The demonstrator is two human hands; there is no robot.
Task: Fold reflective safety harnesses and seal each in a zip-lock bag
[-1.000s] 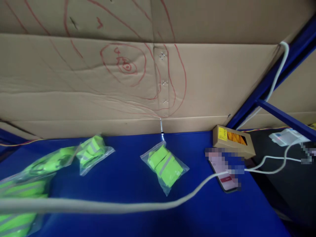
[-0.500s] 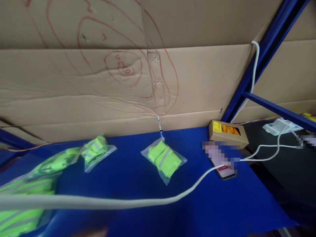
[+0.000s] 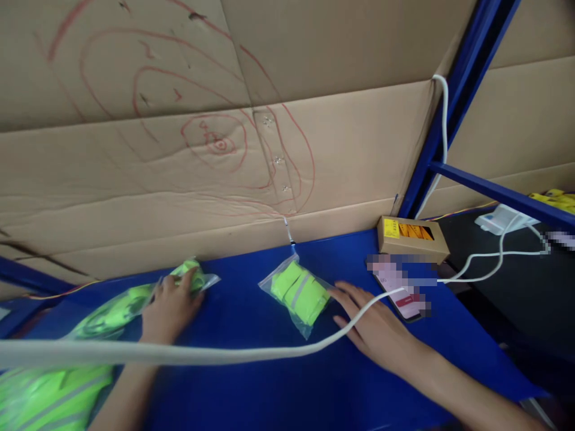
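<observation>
Neon-green bundle (image 3: 300,293) with a grey stripe, in clear plastic, mid-counter (image 3: 251,395). Just right of it, right hand (image 3: 371,320), empty, fingers extended and parted; contact with the plastic, impossible to tell. Farther left, second green bundle (image 3: 192,276), beneath the curled fingers of the left hand (image 3: 173,305); whether gripped, impossible to tell. At lower left, more bagged green fabric (image 3: 58,392). Across left wrist and right hand, white cable (image 3: 215,356). Farther right, phone (image 3: 389,278) and small box (image 3: 395,246); behind, red-marked cardboard (image 3: 359,143).
</observation>
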